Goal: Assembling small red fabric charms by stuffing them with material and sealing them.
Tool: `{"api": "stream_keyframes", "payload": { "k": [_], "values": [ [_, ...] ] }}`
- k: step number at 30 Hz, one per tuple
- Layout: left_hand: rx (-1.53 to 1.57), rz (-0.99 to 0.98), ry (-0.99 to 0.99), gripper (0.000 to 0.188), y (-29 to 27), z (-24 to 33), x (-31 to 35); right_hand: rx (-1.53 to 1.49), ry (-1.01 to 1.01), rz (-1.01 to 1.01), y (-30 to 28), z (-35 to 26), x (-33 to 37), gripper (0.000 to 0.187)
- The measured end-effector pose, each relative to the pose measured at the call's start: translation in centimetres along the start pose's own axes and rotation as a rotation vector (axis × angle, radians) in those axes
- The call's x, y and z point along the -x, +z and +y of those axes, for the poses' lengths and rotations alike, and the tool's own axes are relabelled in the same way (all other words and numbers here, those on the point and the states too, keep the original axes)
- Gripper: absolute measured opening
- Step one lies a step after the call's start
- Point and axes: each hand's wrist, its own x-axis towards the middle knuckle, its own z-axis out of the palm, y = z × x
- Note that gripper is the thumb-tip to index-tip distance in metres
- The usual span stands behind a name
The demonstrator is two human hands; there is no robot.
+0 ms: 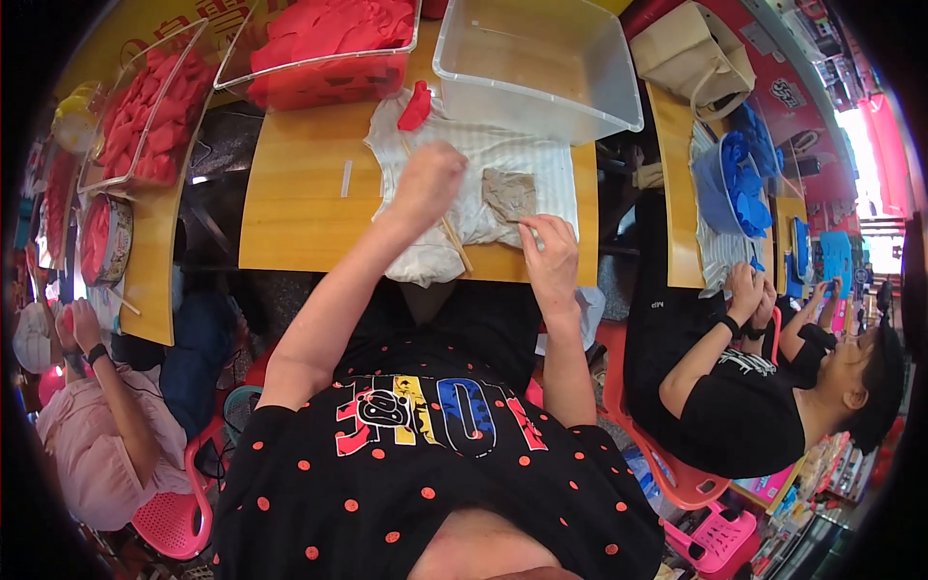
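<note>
Above the striped white cloth (pixel 541 155) my left hand (pixel 430 184) is curled closed and slightly blurred. What it holds, if anything, I cannot make out. My right hand (pixel 553 253) pinches the lower edge of a small, wrinkled grey-brown cloth (pixel 507 196), which lies on the striped one. A thin wooden stick (pixel 458 246) slants across the white cloth, partly hidden behind my left hand. Near the cloth's far edge lies a single limp red piece (pixel 414 106).
Beyond the cloth stand a clear plastic bin (pixel 541 114) and a bin of red pieces (pixel 329 82). A short white strip (pixel 346 179) lies on the wooden table (pixel 295 222). People work at both sides; a tub of blue pieces (pixel 739 188) stands on the right.
</note>
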Motion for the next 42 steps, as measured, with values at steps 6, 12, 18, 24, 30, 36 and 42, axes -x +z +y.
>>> {"api": "stream_keyframes", "payload": {
  "k": [6, 12, 18, 24, 30, 36, 42],
  "values": [
    [-0.331, 0.348, -0.123, 0.025, -1.4, -4.9, -5.5, -0.186, -0.139, -0.095, 2.1, -3.4, -0.3, 0.011],
    [-0.248, 0.364, -0.167, 0.026, -1.6, -7.9, -5.4, 0.042, -0.253, -0.191, 6.3, -5.6, -1.9, 0.015],
    [1.010, 0.337, -0.529, 0.023, -5.2, -5.8, 0.3, 0.043, -0.158, -0.178, 6.9, -4.8, -1.1, 0.013],
    [1.421, 0.274, -0.590, 0.020, -8.7, -1.4, 9.6, -0.499, 0.159, -0.271, 3.3, -5.3, -0.4, 0.019],
    [1.259, 0.177, -0.583, 0.025, -6.9, 3.7, 15.6, -0.913, 0.302, -0.487, 1.2, -9.7, 1.7, 0.023],
    [1.094, 0.070, -0.425, 0.024, -6.4, 6.2, 19.2, -1.156, 0.336, -0.500, 1.1, -11.8, 4.8, 0.029],
    [1.282, -0.017, -0.415, 0.020, -7.5, 8.4, 21.9, -1.286, 0.328, -0.684, -1.7, -11.9, 6.7, 0.024]
  ]
}}
